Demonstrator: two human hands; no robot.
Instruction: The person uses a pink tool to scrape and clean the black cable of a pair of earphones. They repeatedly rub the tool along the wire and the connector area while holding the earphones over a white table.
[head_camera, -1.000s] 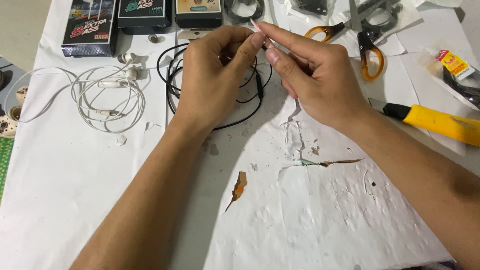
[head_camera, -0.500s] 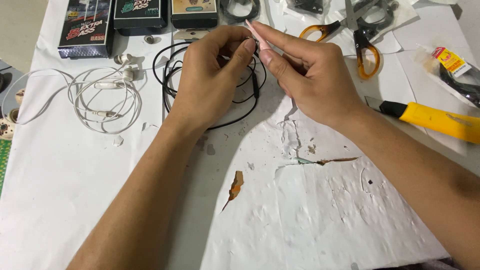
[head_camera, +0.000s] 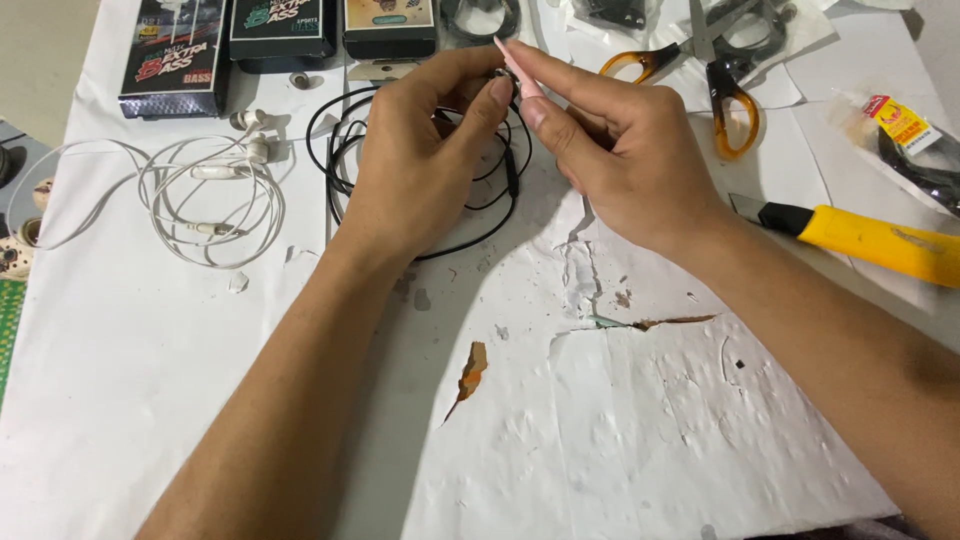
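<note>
- I see my left hand curled over the coil of black earphones, thumb and forefinger pinched on a small part at the top of the cable; I cannot tell exactly what that part is.
- My right hand meets it fingertip to fingertip, closed on a thin pale pink tool that points up and away.
- The black earphones lie on the torn white paper covering the desk, partly under my left hand.
- White earphones lie coiled well to the left.
- Orange-handled scissors sit just beyond my right hand; a yellow utility knife lies to its right.
- Dark boxes line the far edge.
</note>
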